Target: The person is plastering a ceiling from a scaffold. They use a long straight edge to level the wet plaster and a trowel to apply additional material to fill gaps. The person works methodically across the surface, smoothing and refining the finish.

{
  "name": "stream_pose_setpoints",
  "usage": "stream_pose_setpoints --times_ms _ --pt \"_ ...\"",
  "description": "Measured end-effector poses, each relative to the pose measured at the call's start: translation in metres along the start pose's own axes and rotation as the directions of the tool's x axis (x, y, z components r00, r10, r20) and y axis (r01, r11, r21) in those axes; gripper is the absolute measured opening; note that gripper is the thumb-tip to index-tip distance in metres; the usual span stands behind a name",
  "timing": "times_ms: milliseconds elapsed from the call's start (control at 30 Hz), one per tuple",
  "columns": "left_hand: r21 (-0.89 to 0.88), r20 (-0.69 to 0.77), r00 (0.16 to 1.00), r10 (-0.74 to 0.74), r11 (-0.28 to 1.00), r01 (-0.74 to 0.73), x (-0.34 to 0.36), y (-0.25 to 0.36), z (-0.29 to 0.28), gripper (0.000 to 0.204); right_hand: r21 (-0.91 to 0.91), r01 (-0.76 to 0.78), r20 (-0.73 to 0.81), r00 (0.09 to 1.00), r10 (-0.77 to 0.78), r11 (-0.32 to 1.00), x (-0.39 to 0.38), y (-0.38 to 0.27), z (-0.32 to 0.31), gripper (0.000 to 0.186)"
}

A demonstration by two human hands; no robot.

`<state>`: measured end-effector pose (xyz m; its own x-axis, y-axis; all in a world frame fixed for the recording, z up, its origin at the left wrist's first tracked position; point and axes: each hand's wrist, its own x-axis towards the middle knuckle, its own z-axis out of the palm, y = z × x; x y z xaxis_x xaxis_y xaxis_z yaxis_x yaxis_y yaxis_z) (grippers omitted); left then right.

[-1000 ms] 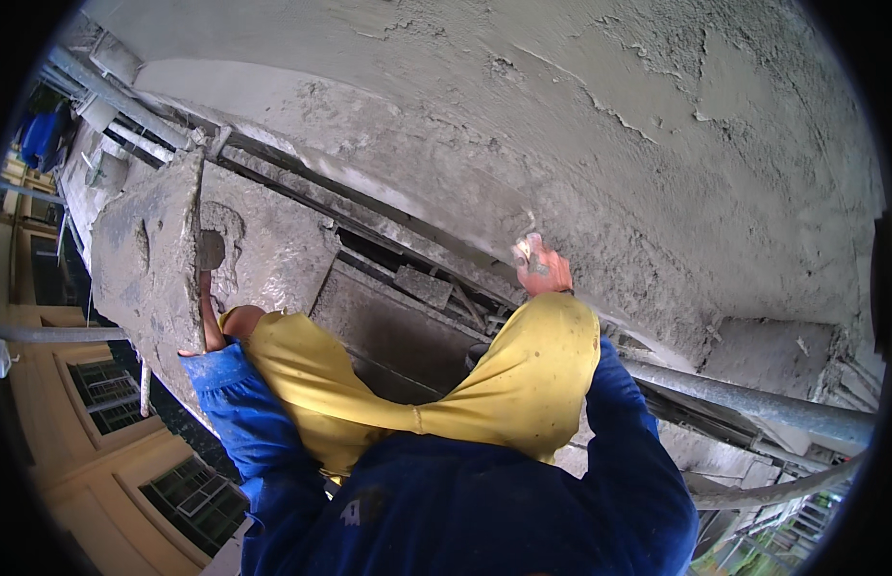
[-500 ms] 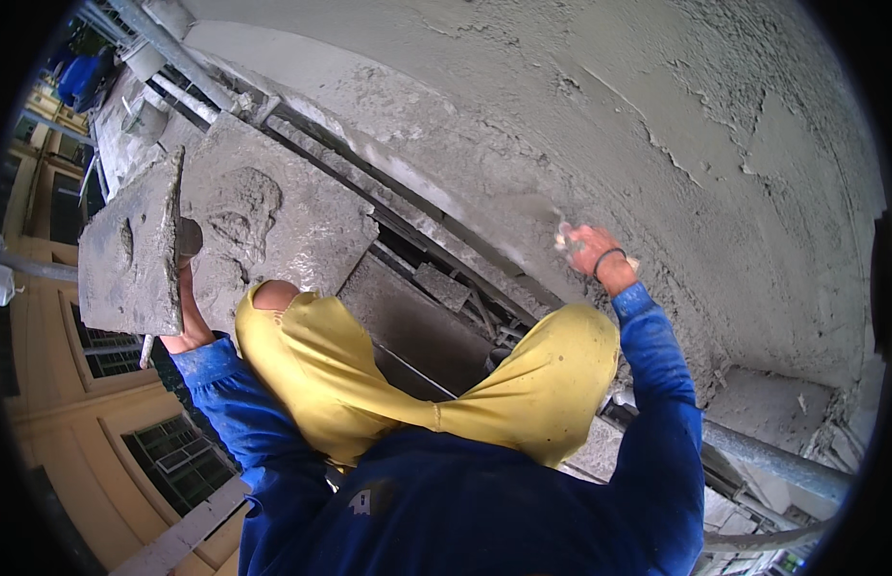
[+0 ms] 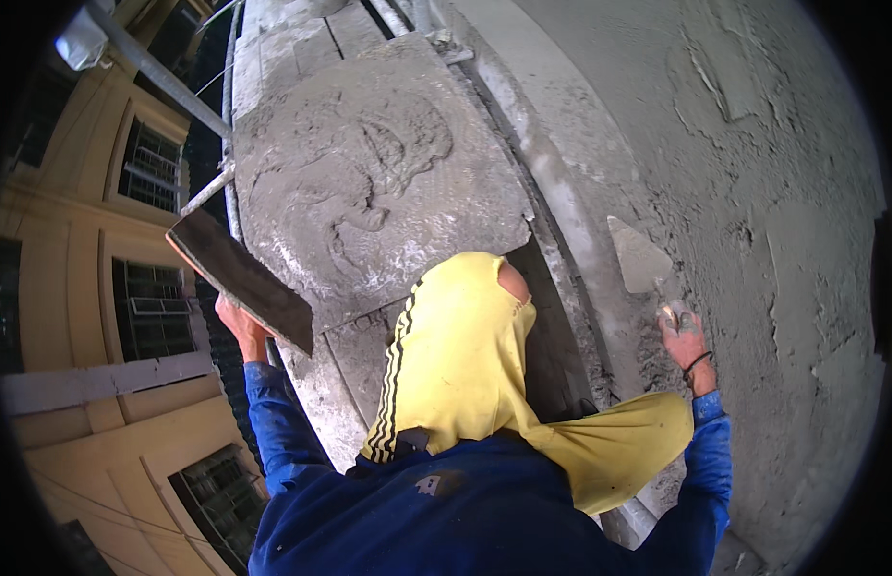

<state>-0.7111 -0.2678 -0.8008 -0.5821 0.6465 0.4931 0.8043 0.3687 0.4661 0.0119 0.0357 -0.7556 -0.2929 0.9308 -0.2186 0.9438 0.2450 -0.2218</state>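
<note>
My left hand [image 3: 240,326] grips a mortar hawk [image 3: 237,276], its flat plate tilted steeply and grey with wet residue. The hawk is out at my left, beside a broad board [image 3: 302,274] on which wet mortar [image 3: 393,144] lies spread in a low heap. My right hand [image 3: 683,338] is closed round the handle of a pointed trowel [image 3: 640,257]. Its blade, smeared grey, is at the lower part of the plastered wall [image 3: 782,221] on my right; whether it touches the surface I cannot tell. Part of my left hand is hidden behind the hawk.
Metal scaffold pipes [image 3: 163,72] run along the left side, with a yellowish building [image 3: 72,230] and barred windows beyond. A narrow gap [image 3: 552,326] separates the platform from the wall ledge [image 3: 571,206]. My bent knee in yellow trousers [image 3: 456,346] takes up the middle.
The view has turned, bringing the mortar board to upper centre. My left hand has tipped the hawk to another angle. The trowel blade, blurred before, now shows plainly by the wall.
</note>
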Motion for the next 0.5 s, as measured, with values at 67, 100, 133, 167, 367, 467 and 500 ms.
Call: stream_pose_setpoints --times_ms 67,100,133,167,367,467,500 --pt "-0.348 0.011 0.966 -0.257 0.905 0.245 -0.018 -0.014 0.008 0.041 -0.04 0.121 -0.051 0.991 -0.123 0.992 0.029 -0.045 -0.025 0.041" --pt "-0.252 0.031 0.96 -0.279 0.927 0.277 -0.029 -0.036 0.008 0.04 -0.05 0.219 -0.067 0.973 -0.222 0.974 0.051 -0.074 -0.031 0.041" --pt "-0.158 0.059 0.953 -0.299 0.939 0.304 -0.035 -0.053 0.01 0.039 -0.06 0.306 -0.084 0.947 -0.31 0.95 0.071 -0.102 -0.034 0.04" --pt "-0.147 0.089 0.907 -0.412 0.895 0.421 -0.042 -0.07 0.013 0.038 -0.032 0.346 -0.005 0.938 -0.347 0.938 0.09 -0.133 -0.031 0.042" --pt "0.032 0.251 0.805 -0.537 0.836 0.548 -0.087 -0.158 0.043 0.039 -0.105 0.616 0.304 0.767 -0.565 0.781 0.214 -0.301 0.086 0.066" --pt "0.12 0.249 0.752 -0.61 0.79 0.601 -0.06 -0.127 0.067 0.046 -0.086 0.545 0.276 0.817 -0.506 0.834 0.24 -0.4 0.12 0.065" --pt "0.129 0.269 0.712 -0.649 0.757 0.641 -0.058 -0.123 0.064 0.049 -0.035 0.521 0.306 0.818 -0.487 0.853 0.238 -0.438 0.124 0.063"
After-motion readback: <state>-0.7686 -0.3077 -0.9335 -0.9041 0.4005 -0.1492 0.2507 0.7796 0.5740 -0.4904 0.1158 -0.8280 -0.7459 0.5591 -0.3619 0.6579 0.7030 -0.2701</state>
